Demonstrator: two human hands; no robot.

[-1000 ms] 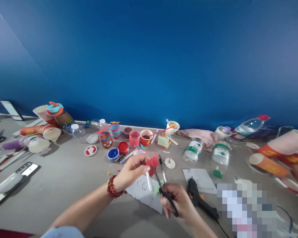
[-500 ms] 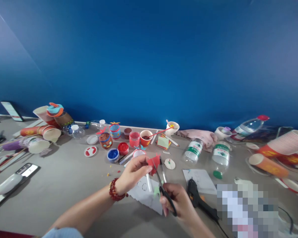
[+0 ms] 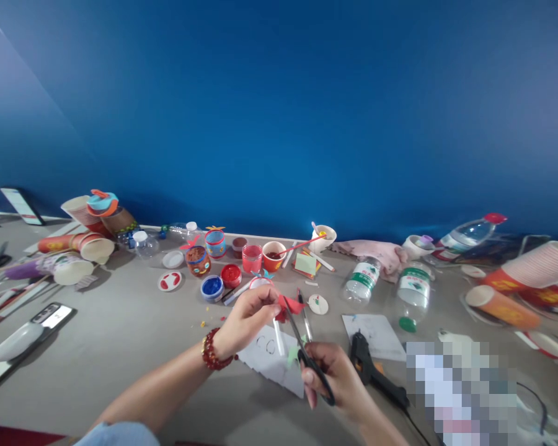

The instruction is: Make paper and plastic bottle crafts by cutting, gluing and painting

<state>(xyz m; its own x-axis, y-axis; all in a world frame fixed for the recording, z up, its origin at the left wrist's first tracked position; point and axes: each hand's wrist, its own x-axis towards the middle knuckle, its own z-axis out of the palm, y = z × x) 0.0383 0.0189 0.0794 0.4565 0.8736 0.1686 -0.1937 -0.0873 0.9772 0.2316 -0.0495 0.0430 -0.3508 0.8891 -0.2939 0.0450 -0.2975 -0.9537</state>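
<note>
Between the thumb and fingers of my left hand [image 3: 247,319] is a small piece of red paper [image 3: 290,305]. My right hand [image 3: 332,375] is closed around the black handles of a pair of scissors [image 3: 299,337], whose blades reach up to the red paper. Whether the blades are fully closed I cannot tell. Below both hands lies a white sheet of paper [image 3: 272,368] with round marks and a scrap of green on it. A pen [image 3: 305,316] lies just behind the blades, and a white round disc [image 3: 318,304] is to its right.
Jars of blue paint [image 3: 211,287] and red paint [image 3: 231,275] stand beyond my left hand, near decorated cups [image 3: 215,244]. Right of my right hand lies a black glue gun [image 3: 365,362]. Plastic bottles [image 3: 413,288] and paper cups [image 3: 530,272] stand or lie farther right.
The red paper has turned in my left hand and now shows a flatter, narrower shape. The scissor blades have shifted slightly left against it.
</note>
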